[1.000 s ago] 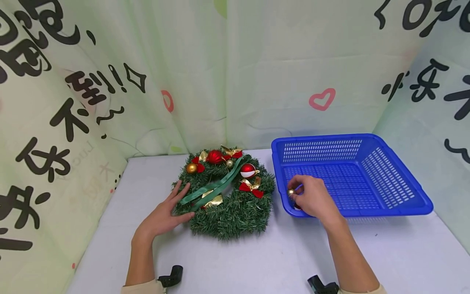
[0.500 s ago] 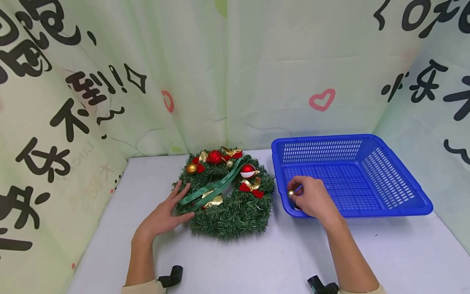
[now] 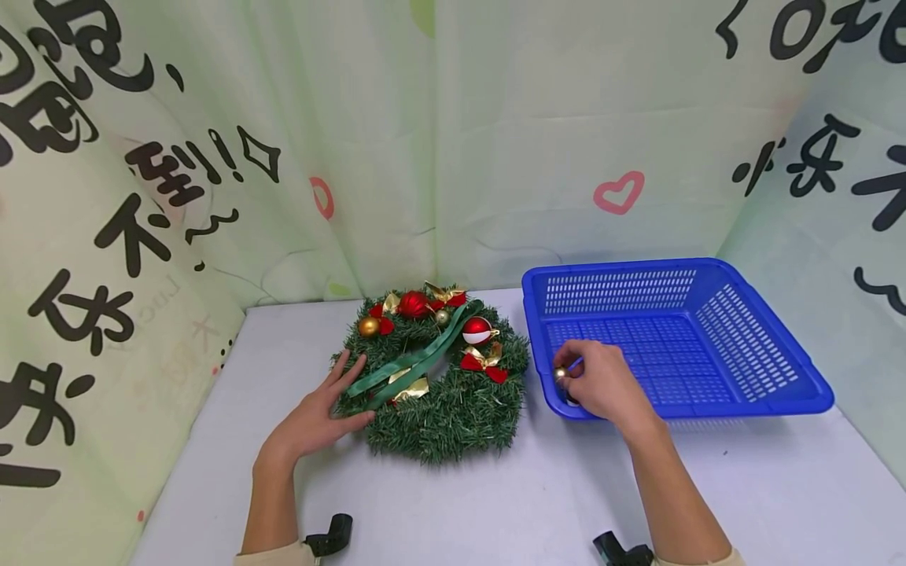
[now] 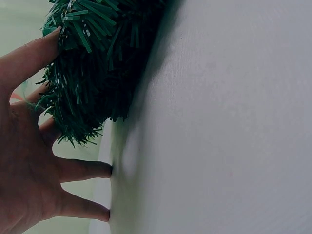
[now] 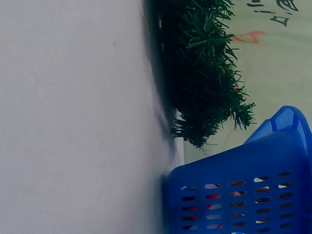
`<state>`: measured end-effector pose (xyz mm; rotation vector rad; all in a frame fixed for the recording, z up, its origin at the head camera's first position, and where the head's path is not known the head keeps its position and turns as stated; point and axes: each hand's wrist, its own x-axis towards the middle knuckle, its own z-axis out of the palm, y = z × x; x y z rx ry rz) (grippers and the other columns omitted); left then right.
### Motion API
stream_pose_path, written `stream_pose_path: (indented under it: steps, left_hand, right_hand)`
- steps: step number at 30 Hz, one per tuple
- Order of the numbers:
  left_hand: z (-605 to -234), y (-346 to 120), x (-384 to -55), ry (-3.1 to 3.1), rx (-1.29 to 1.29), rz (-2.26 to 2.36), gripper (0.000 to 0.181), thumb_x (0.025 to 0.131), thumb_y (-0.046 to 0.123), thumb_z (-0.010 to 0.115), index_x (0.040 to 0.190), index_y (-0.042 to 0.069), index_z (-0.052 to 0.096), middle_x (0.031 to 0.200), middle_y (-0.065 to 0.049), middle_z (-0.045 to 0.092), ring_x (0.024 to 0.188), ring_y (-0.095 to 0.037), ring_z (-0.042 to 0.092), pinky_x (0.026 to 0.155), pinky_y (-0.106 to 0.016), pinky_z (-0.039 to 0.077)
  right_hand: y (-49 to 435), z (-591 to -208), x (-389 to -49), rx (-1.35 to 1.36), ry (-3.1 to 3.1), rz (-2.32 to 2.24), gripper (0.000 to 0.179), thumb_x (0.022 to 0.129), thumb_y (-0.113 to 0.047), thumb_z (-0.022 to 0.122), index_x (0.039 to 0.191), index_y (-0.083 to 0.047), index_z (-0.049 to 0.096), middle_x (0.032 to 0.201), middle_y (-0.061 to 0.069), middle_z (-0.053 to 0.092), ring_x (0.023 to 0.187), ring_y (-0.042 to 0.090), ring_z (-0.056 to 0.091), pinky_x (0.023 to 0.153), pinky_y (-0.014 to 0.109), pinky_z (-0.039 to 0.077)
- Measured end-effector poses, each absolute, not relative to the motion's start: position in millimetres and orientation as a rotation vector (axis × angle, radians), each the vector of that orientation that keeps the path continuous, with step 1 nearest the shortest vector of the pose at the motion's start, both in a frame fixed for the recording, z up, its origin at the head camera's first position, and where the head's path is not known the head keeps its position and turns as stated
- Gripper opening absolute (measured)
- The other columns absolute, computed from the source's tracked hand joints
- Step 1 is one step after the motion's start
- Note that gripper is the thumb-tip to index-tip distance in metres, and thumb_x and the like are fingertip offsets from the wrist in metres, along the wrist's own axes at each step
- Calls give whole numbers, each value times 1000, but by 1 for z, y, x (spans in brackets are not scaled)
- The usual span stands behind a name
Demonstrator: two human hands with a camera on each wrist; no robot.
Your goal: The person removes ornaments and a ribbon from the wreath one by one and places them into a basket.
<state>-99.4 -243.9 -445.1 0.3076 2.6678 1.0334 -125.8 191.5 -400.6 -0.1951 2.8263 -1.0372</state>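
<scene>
A green tinsel wreath (image 3: 446,424) lies on the table, dressed with red and gold baubles, bows and a green ribbon (image 3: 425,358). My left hand (image 3: 314,420) rests spread at its left side. In the left wrist view the thumb (image 4: 36,56) touches the greenery, while two fingers (image 4: 85,169) reach down to the tabletop. Inside the near left corner of the blue basket (image 3: 736,409), my right hand (image 3: 602,381) pinches a small gold bauble (image 3: 561,372). Something red and white shows through the basket's slots in the right wrist view, mostly hidden by its wall.
The basket stands right of the wreath, its slotted side wall (image 5: 234,165) between the right wrist camera and the hand. A printed curtain (image 3: 495,157) closes off the back and both sides of the white table (image 3: 481,511).
</scene>
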Motion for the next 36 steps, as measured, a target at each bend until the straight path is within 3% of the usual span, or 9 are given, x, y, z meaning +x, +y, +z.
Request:
stream_pose_path:
  steps: [36]
  left_hand:
    - [-448,-245,-101,2682,324,1021,93,96,50,72,169,29,18,177,-3,-2,155,-52,20,114,-76,30]
  right_hand:
    - [193,-400,-125,-197,2837,-998,16,88,0,72,104,-4,75,99,14,76,85,22,72,73,39,59]
